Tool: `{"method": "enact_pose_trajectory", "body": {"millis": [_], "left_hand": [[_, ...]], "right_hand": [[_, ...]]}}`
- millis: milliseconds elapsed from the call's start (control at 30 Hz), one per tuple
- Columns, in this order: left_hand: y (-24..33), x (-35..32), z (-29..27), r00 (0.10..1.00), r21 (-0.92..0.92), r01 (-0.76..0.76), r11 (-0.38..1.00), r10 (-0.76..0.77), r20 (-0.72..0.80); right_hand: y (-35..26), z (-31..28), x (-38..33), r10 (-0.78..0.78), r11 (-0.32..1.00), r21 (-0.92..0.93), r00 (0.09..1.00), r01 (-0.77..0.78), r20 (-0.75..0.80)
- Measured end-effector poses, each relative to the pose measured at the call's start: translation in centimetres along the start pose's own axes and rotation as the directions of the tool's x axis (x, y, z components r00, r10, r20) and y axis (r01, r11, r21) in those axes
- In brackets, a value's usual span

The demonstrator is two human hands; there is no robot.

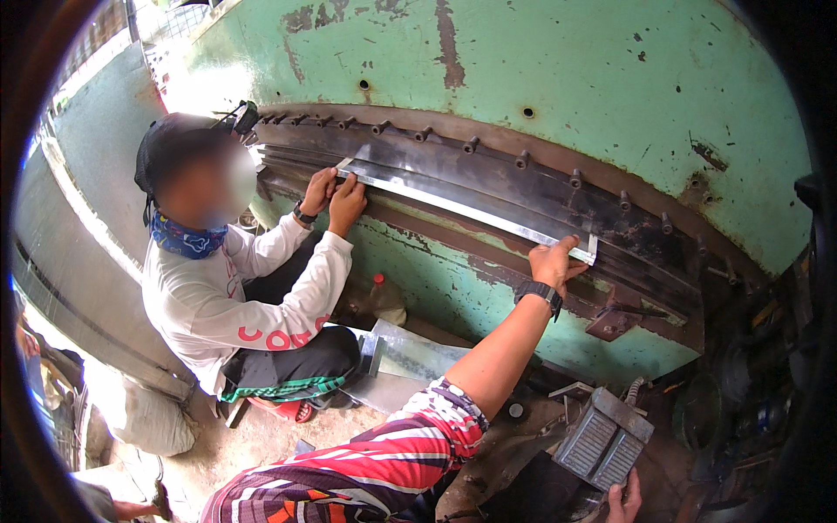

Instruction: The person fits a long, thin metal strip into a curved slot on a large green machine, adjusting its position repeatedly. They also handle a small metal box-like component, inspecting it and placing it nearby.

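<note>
A long shiny metal strip (462, 207) lies along the dark steel jaw (523, 187) of a big, worn green machine (558, 78). My left hand (552, 264), a watch on its wrist, grips the strip's right end against the jaw. A crouching co-worker in a white long-sleeved shirt (209, 305) holds the strip's left end with both hands (336, 196). My right hand (624, 502) shows only partly at the bottom edge, its fingers curled on the lower corner of a grey ribbed box (602, 436).
A plastic bottle with a red cap (381, 296) stands at the machine's foot. Bent sheet-metal pieces (410, 349) lie on the dirt floor beside the co-worker. Dark machine parts and cables (741, 383) crowd the right side. Another person's leg (113, 506) shows at the lower left.
</note>
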State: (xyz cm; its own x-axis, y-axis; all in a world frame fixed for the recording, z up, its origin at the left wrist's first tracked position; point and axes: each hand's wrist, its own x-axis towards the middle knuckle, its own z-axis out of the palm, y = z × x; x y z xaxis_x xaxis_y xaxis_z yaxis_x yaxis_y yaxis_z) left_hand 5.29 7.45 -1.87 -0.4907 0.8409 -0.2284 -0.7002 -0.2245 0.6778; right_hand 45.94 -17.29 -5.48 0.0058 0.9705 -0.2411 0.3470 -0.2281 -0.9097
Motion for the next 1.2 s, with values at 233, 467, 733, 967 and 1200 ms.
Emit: {"method": "enact_pose_trajectory", "body": {"millis": [233, 467, 733, 967, 1200], "left_hand": [[-0.7, 1.2, 0.1, 0.996, 0.061, 0.092, 0.994, -0.09, -0.022], [-0.4, 1.2, 0.2, 1.0, -0.003, 0.023, 1.0, -0.023, 0.009], [-0.7, -0.3, -0.2, 0.994, -0.018, 0.098, 0.995, -0.096, 0.059], [-0.8, -4.4, -3.5, 0.947, 0.307, 0.211, 0.928, -0.272, 0.169], [0.3, -17.5, -8.3, 0.753, 0.691, -0.407, 0.597, -0.209, 0.624]], "right_hand": [[3.2, -0.8, 0.8, -0.01, 0.996, 0.083, 0.999, 0.014, -0.042], [3.6, -0.6, 1.6, -0.01, 1.0, 0.023, 0.998, 0.012, -0.066], [3.0, -0.5, 1.0, 0.021, 0.999, 0.037, 0.997, -0.019, -0.072], [5.6, -0.6, 4.3, -0.006, 0.999, 0.047, 1.0, 0.007, -0.015], [4.9, -0.2, 3.5, -0.113, 0.993, 0.026, 0.993, 0.114, -0.025]]}}
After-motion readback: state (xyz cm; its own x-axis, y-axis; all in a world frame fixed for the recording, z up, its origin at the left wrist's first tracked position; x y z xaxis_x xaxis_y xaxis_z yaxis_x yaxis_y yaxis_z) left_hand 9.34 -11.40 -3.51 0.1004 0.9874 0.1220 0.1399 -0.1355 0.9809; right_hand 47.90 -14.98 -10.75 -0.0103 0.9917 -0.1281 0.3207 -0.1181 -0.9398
